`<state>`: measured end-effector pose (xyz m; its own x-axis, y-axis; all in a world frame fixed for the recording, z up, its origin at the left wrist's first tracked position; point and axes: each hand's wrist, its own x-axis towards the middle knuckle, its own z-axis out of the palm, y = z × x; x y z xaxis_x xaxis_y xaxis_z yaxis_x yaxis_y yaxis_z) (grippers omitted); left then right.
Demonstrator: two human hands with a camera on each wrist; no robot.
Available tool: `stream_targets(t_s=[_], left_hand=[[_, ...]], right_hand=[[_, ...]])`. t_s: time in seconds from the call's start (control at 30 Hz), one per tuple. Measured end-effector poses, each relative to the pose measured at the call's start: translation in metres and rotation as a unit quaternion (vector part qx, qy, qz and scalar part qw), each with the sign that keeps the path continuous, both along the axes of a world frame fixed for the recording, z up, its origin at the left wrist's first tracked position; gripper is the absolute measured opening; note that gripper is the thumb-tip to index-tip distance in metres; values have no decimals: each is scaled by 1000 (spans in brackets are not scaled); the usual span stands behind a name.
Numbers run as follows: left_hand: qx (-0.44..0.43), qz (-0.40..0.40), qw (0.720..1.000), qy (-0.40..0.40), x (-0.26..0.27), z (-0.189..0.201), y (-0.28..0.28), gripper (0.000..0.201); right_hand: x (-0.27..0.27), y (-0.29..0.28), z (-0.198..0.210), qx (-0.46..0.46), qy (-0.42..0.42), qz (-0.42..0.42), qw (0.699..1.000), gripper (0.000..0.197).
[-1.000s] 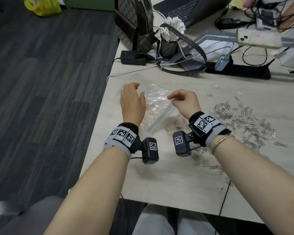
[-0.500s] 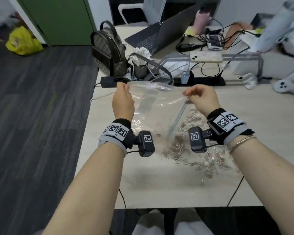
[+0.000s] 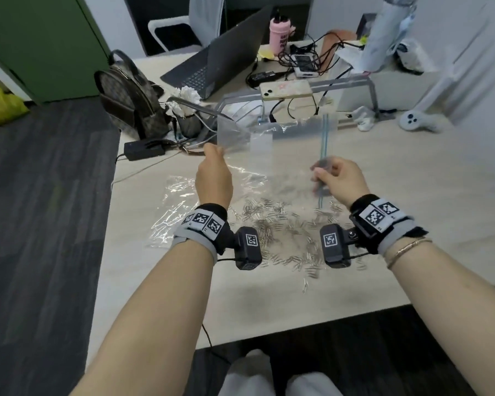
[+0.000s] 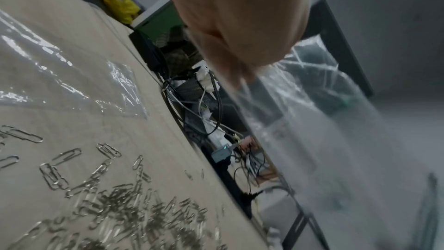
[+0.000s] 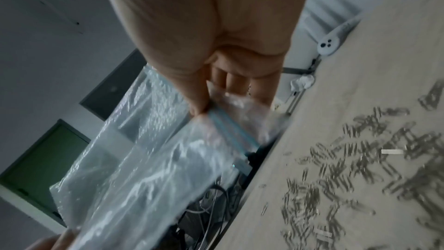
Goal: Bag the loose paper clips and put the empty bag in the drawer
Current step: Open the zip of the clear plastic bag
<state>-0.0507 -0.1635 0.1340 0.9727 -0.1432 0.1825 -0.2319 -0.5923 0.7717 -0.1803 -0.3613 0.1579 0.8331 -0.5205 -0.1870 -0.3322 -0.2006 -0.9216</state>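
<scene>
I hold a clear zip bag (image 3: 272, 150) up in the air over the table, spread between both hands. My left hand (image 3: 212, 155) pinches its left edge. My right hand (image 3: 323, 174) pinches the blue zip strip (image 3: 324, 132), which runs upright on the bag's right side. In the right wrist view the thumb and fingers grip the zip strip (image 5: 228, 130). Many loose paper clips (image 3: 283, 232) lie in a pile on the table below my wrists. A second clear bag (image 3: 175, 212) lies flat on the table to the left of the pile.
At the back of the table stand a patterned backpack (image 3: 129, 101), an open laptop (image 3: 220, 64), a phone on a metal stand (image 3: 286, 90), a pink bottle (image 3: 279, 35) and tangled cables. A white controller (image 3: 417, 121) lies at the right. No drawer shows.
Both hands have lifted the zip bag off the table and spread it wide in the air. The zip strip has swung from slanted to upright. The other bag stays flat on the table.
</scene>
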Motion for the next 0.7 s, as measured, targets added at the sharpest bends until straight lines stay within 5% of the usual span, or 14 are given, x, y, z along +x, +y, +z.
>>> stream_targets(t_s=[0.57,0.7], left_hand=[[-14,-71,997,21,-99,7,-93,39],[66,-55,996,-4,-111,8,-106,31]], right_hand=[[-110,-110,-7,-68,-28,-40,997,18],[-126,-123,-7,-94,-29,-52,994,21]])
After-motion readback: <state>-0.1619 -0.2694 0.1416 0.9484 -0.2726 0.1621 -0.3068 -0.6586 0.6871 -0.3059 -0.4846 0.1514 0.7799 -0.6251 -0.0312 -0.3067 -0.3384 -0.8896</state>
